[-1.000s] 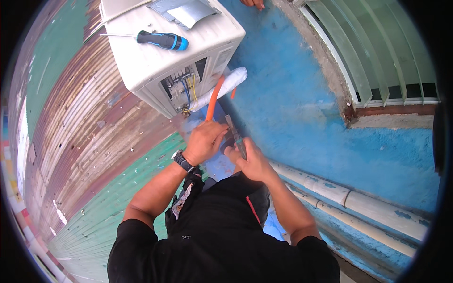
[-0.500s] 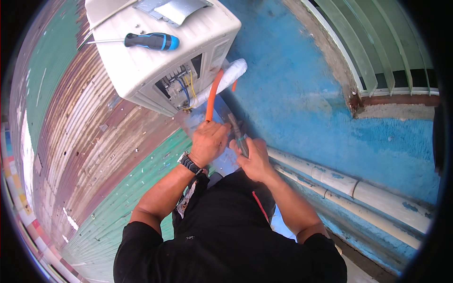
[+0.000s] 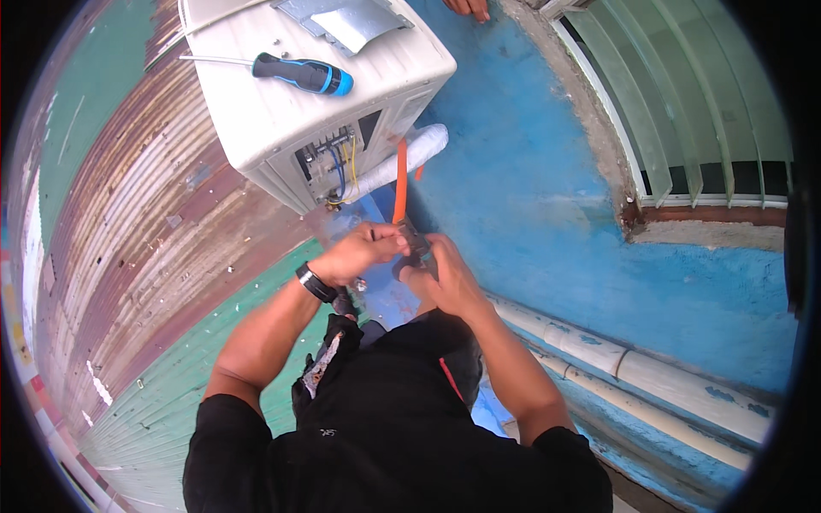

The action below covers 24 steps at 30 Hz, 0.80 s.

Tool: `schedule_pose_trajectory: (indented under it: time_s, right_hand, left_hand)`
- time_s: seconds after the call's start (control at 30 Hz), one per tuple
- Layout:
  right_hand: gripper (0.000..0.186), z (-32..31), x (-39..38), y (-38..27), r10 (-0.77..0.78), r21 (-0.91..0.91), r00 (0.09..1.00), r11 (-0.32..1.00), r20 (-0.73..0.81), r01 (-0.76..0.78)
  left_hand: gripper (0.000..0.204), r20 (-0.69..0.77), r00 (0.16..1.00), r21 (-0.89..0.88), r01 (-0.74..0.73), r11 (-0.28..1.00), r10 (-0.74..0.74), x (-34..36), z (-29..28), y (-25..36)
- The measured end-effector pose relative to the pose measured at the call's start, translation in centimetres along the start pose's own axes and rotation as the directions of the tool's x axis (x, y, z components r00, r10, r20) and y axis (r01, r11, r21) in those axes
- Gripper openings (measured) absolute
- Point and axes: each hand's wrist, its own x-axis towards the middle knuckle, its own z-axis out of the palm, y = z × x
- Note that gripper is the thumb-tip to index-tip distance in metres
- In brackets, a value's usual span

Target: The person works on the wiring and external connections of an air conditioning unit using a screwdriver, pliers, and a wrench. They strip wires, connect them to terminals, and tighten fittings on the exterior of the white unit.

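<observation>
An orange corrugated conduit [image 3: 401, 182] comes down from beside the open wiring side of a white outdoor air-conditioner unit [image 3: 248, 120]. At its lower end my left hand [image 3: 359, 252] has its fingers pinched closed; where exactly they grip the conduit is partly hidden. My right hand [image 3: 445, 278] is wrapped round a pair of pliers [image 3: 417, 242], whose head is up against the conduit's end by my left fingertips. Blue and yellow wires [image 3: 341, 171] show in the unit's opening. A white-wrapped pipe [image 3: 410, 158] runs beside the conduit.
On top of the unit lie a blue-and-black screwdriver [image 3: 304, 74] and a bent metal cover [image 3: 351, 26]. Another person's hand [image 3: 469, 8] shows at the top edge. A blue wall [image 3: 530, 171] with a louvred window [image 3: 684, 103] and white pipes [image 3: 667, 376] bounds the right. Corrugated roofing [image 3: 171, 214] spreads left.
The pliers have come up to the conduit's lower end, and my left hand has shifted left and lower. Another person's hand has appeared at the top. The view has shifted slightly.
</observation>
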Motion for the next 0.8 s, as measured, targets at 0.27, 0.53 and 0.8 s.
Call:
schedule_pose_trajectory:
  time_s: [0.27,0.53,0.8]
  right_hand:
    - [0.035,0.3,2.2,2.2,-0.227,-0.004,0.974,0.974,0.008,0.227]
    - [0.021,-0.2,-3.8,-0.2,0.293,0.313,0.956,0.906,0.028,-0.286]
    - [0.021,4.0,-3.7,-2.8,0.608,0.753,0.789,0.476,0.093,-0.455]
  left_hand:
    - [0.019,0.344,0.932,-0.357,0.239,0.903,-0.111,0.6,-2.9,-1.4]
    - [0.038,-0.098,0.884,0.815,-0.193,0.547,0.458,-1.4,4.5,-2.7]
    - [0.047,-0.398,0.816,0.500,-0.189,0.845,0.419,0.0,2.7,-5.6]
